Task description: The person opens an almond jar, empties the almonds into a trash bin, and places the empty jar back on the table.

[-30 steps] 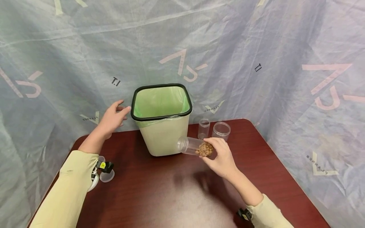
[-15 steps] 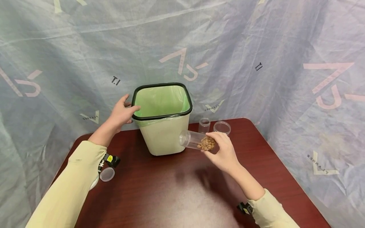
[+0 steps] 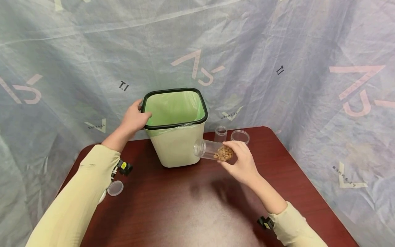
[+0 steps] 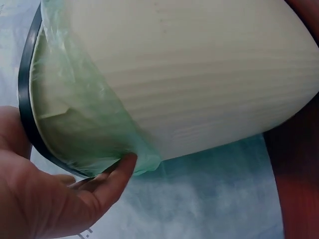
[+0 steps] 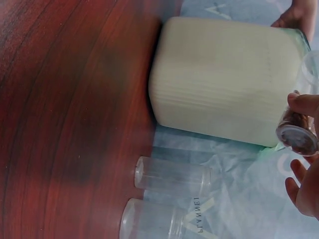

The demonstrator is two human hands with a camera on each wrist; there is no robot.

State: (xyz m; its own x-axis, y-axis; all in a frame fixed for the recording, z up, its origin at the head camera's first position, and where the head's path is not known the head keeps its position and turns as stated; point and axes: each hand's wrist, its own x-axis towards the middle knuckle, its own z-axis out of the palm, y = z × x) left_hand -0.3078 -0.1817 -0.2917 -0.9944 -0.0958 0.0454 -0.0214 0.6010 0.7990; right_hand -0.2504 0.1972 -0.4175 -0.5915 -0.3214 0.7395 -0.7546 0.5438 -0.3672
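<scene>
A cream trash can (image 3: 176,149) with a black rim stands at the back of the table, lined with a thin green bag (image 4: 94,109). My left hand (image 3: 134,118) grips its left rim, thumb over the inside and fingers against the bag outside. In my right hand (image 3: 243,164) is a clear plastic jar (image 3: 207,149), held by its base end and tipped on its side. Brown nut-like pieces (image 3: 224,153) lie at the base end of this jar. Its open mouth points left, in front of the trash can's right side in the head view, below the rim.
Behind the right hand stand a narrow clear jar (image 3: 220,133) and a wider clear jar (image 3: 240,137). A clear round lid (image 3: 115,188) lies on the dark red table (image 3: 172,206) by the left forearm, beside a partly hidden white lid. Printed cloth (image 3: 247,51) hangs around the table.
My left hand has moved right and up onto the trash can's rim and taken hold of it. The right hand has raised the tipped jar slightly; the pieces are still inside.
</scene>
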